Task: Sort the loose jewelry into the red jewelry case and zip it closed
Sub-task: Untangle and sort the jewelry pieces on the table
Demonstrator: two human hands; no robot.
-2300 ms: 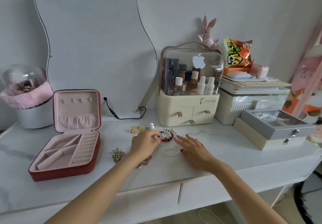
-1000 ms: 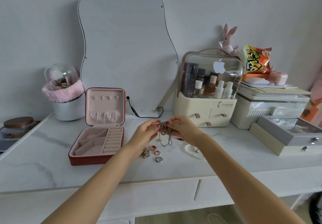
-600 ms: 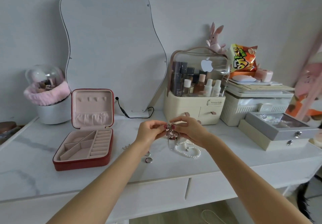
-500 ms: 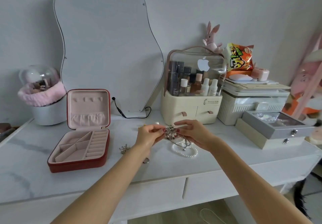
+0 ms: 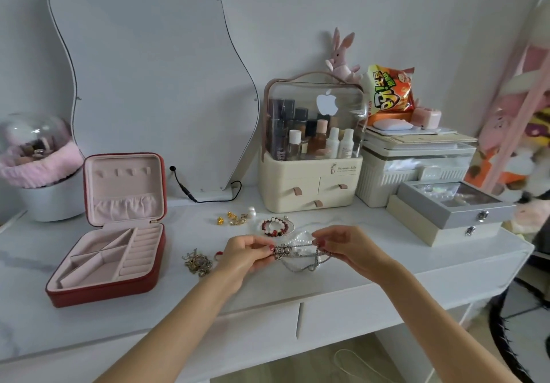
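Observation:
The red jewelry case (image 5: 107,289) lies unzipped on the left of the white desk, lid upright, its pink compartments bare. My left hand (image 5: 247,256) and my right hand (image 5: 342,244) both pinch a silver chain necklace (image 5: 300,259), stretched between them just above the desk. A white pearl bracelet (image 5: 300,238) lies under it. Behind sit a red and white bead bracelet (image 5: 275,228), gold earrings (image 5: 230,219) and a pearl piece (image 5: 252,211). A tangled gold-toned pile (image 5: 198,263) lies left of my left hand.
A wavy mirror (image 5: 148,79) with a black cable leans on the wall. A cream cosmetics organiser (image 5: 309,186), a ribbed white box (image 5: 416,171) and a grey jewelry box (image 5: 452,207) fill the right. A white pot with pink trim (image 5: 41,180) stands at the far left.
My hands have lowered the silver necklace and pulled it out sideways between them. The view has shifted so the case sits further left.

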